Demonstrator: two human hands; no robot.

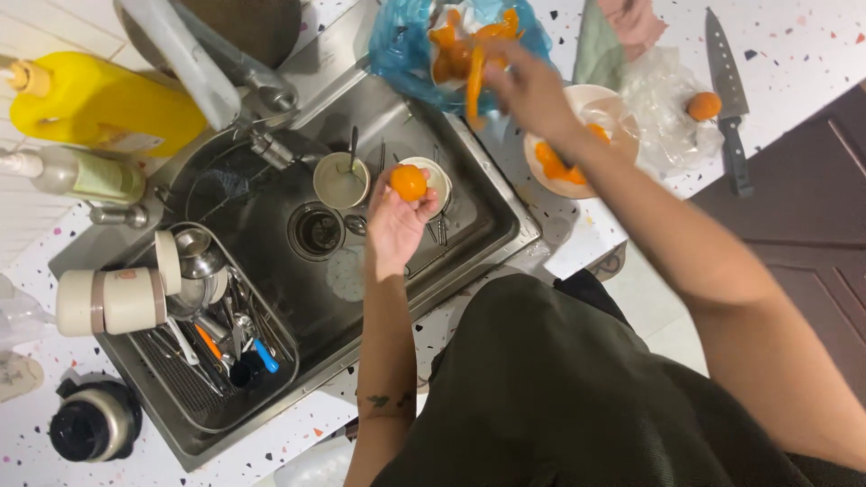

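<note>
Scanning from the left, I've got a yellow bottle [99, 104] and a clear bottle [77, 174] on the counter, then a wire rack [271, 347] of cutlery sitting inside the steel sink [492, 212], with the tap [194, 63] reaching over it. Two small bowls [340, 180] rest on the sink floor beside the drain [317, 231].

Now my left hand [394, 221] is over the basin, fingers curled up around a peeled orange fruit [409, 182], held at the fingertips rather than deep in the palm. That looks risky to me: a wet, slick fruit pinched that lightly could squirt out and land among the dirty dishes below.

Further right, my right hand [530, 90] is pinching a long strip of orange peel [475, 86], dangling it at the blue plastic bag [401, 50] already full of peelings. The hand is blurred, and the bag mouth sags at the sink's edge, so I judge the strip could miss and fall into the basin.

Past that, a plate [622, 122] of peeled pieces, another fruit [704, 105] on clear plastic, and a knife [729, 90] lying blade-up the counter, near my reaching forearm.
</note>
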